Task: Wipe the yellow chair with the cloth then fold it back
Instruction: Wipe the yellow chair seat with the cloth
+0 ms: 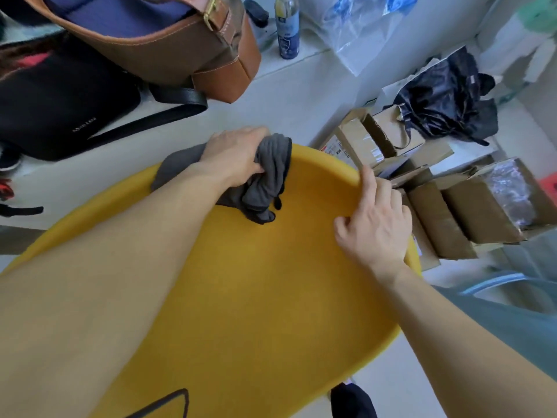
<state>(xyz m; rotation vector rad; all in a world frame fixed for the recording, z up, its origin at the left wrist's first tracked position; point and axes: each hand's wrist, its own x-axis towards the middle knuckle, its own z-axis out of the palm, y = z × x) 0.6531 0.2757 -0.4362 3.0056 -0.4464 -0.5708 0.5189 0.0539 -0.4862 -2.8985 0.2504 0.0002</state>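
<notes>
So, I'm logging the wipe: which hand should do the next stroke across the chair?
Left, probably. The left hand grips the cloth on the far rim of the chair. The right hand grips the side rim, likely steadying it.

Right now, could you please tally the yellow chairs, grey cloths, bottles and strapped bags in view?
Yellow chair: 1
Grey cloth: 1
Bottle: 1
Strapped bags: 2 (brown bag, black bag)
Total: 5
</notes>
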